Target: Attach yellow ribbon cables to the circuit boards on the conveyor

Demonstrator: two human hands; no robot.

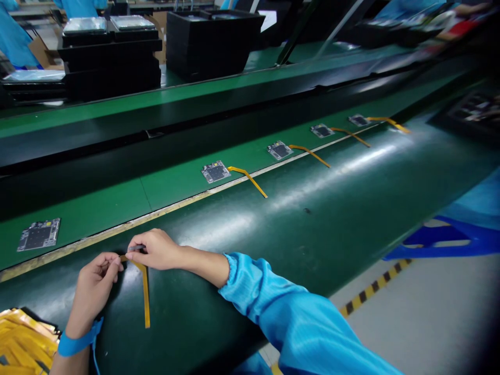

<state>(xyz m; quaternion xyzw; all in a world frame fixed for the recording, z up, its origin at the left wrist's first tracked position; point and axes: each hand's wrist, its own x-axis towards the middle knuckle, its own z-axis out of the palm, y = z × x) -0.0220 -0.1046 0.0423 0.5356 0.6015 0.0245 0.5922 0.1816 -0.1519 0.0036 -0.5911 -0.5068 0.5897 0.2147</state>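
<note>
A bent orange flat flex cable (146,297) hangs over the dark green bench top. My left hand (96,284), with a blue band around its wrist, pinches the cable's upper end between thumb and fingers. Close beside it, my right hand (158,249) is closed on a small dark, thin piece (136,248) whose kind I cannot make out. Its fingertips are at the cable end too, hiding part of it. To the far left lies a circuit board (39,234) with no cable on it, on the green belt.
Several boards with orange cables, such as the nearest board (215,172), lie along the belt (117,200), cables overhanging its pale edge strip. A pile of orange flex cables (25,341) sits at lower left. Black trays (113,65) are stacked behind. A blue stool (437,237) stands right.
</note>
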